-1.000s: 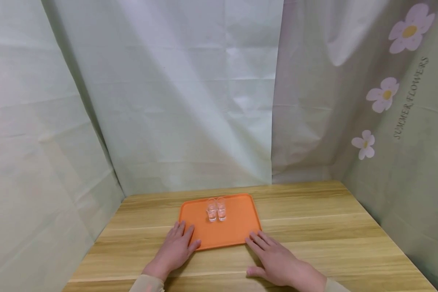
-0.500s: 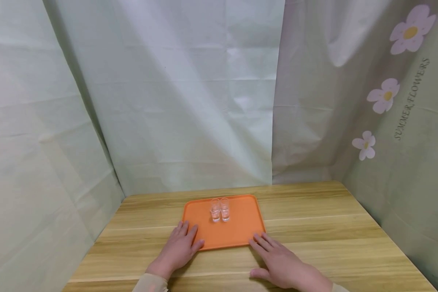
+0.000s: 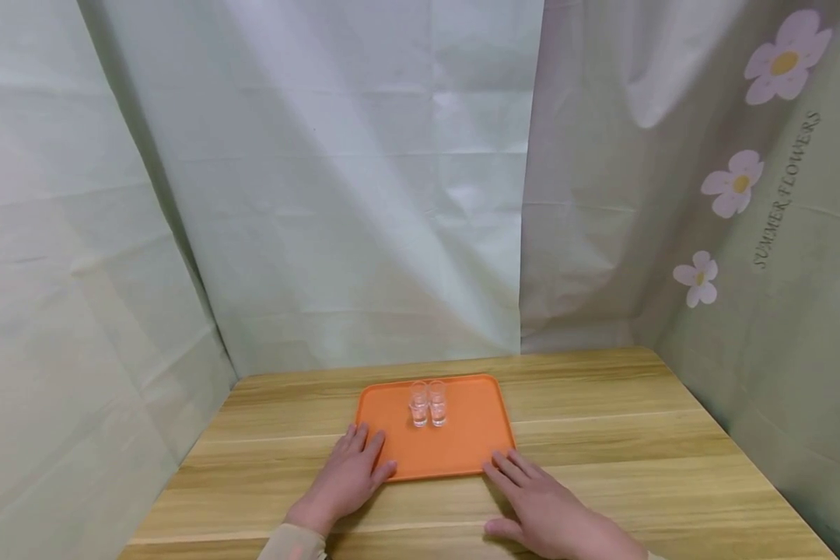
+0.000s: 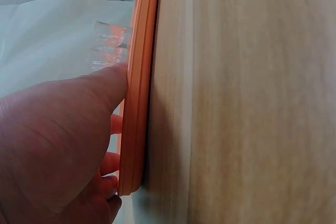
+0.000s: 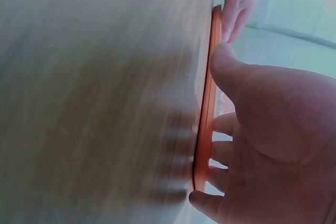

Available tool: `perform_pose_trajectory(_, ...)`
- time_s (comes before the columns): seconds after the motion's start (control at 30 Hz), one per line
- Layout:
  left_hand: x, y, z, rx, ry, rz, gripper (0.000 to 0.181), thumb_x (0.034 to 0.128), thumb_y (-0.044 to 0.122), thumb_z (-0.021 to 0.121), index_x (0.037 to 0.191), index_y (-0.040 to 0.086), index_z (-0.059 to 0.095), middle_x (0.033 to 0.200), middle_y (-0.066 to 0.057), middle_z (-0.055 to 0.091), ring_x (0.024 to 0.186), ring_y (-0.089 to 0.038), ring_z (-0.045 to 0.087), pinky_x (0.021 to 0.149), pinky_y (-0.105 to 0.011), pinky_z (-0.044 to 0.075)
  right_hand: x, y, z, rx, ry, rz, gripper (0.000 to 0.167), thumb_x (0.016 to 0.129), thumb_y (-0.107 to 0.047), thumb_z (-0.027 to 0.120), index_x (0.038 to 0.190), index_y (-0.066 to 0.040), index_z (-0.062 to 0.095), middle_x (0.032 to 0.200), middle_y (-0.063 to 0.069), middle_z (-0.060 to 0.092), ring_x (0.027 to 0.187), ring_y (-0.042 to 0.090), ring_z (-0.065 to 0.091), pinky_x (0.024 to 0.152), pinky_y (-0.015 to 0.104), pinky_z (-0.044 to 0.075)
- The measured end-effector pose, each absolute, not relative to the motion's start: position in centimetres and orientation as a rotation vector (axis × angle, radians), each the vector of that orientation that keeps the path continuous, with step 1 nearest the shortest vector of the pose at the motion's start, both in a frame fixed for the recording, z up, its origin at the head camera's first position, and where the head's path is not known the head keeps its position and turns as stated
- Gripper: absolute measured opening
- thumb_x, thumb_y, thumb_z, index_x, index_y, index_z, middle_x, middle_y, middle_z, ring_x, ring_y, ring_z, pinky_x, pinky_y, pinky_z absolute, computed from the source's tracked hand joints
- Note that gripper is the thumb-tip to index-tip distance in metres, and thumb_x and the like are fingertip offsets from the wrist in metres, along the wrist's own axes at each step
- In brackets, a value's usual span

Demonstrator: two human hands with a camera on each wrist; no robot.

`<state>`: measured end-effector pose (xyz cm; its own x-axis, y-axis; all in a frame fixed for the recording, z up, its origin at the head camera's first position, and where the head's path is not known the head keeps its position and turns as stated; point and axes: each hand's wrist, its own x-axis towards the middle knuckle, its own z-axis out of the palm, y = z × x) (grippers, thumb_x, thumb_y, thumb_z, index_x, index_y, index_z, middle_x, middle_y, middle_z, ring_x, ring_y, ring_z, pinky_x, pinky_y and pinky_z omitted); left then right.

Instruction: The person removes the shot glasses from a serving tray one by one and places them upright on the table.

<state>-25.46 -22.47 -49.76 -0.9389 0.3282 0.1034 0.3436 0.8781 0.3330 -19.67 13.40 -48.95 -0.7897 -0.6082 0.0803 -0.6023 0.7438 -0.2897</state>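
An orange tray (image 3: 462, 447) lies flat on the wooden table. Small clear glasses (image 3: 428, 404) stand close together on its back half; their number is hard to tell. My left hand (image 3: 346, 478) rests at the tray's front left corner, fingers extended over the rim. In the left wrist view, the thumb touches the tray's orange side (image 4: 139, 103) and the glasses (image 4: 112, 35) show beyond it. My right hand (image 3: 539, 502) is at the front right corner, its straight fingertips against the tray edge (image 5: 206, 114) and its thumb spread away. Neither hand grips anything.
The wooden table (image 3: 637, 443) extends to both sides of the tray. Pale cloth (image 3: 364, 194) hangs behind it and along both sides. Printed flowers (image 3: 731, 184) and lettering mark the right cloth.
The tray has slid a little to the right with the glasses standing on it. Both hands have shifted right along with it, staying at its front corners.
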Motion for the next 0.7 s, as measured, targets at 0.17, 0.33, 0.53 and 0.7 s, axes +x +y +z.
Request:
perform_pose_trajectory(0.17, -25.63, -22.3, -49.89, -0.552, -3.007, -0.543, 0.067, 0.1118, 0.046, 0.063, 0.157, -0.004, 0.057, 0.166, -0.041, 0.038, 0.158, -0.06, 0.027, 0.129, -0.069, 0.027, -19.6, 13.56, -49.09, -0.999, 2.919, -0.458, 0.09, 0.104, -0.066, 0.062, 0.166, -0.002, 0.048, 0.171, 0.021, 0.045, 0.157, 0.046, 0.041, 0.125, 0.06, 0.04)
perform_pose_trajectory(0.33, -25.66, -22.13, -49.93, -0.571, -2.993, -0.543, 0.067, 0.1114, 0.045, 0.064, 0.156, -0.005, 0.058, 0.164, -0.042, 0.039, 0.158, -0.061, 0.028, 0.128, -0.07, 0.027, -19.38, 13.77, -49.07, -0.985, 2.916, -0.46, 0.089, 0.105, -0.065, 0.062, 0.166, -0.002, 0.048, 0.171, 0.021, 0.044, 0.157, 0.046, 0.041, 0.123, 0.062, 0.041)
perform_pose_trajectory(0.53, -25.69, -21.92, -49.99, -0.582, -2.989, -0.561, 0.067, 0.1117, 0.046, 0.063, 0.156, -0.004, 0.058, 0.165, -0.042, 0.038, 0.158, -0.061, 0.027, 0.129, -0.07, 0.027, -19.1, 13.9, -49.03, -0.956, 2.923, -0.467, 0.088, 0.105, -0.065, 0.063, 0.166, -0.003, 0.049, 0.171, 0.021, 0.044, 0.157, 0.046, 0.041, 0.119, 0.07, 0.041)
perform_pose_trajectory(0.7, -25.66, -21.81, -50.08, -0.568, -2.992, -0.582, 0.068, 0.112, 0.046, 0.063, 0.157, -0.004, 0.057, 0.167, -0.041, 0.036, 0.16, -0.059, 0.025, 0.13, -0.068, 0.026, -19.05, 13.87, -49.11, -0.951, 2.936, -0.457, 0.088, 0.104, -0.066, 0.063, 0.165, -0.003, 0.05, 0.17, 0.02, 0.046, 0.155, 0.046, 0.043, 0.118, 0.071, 0.041)
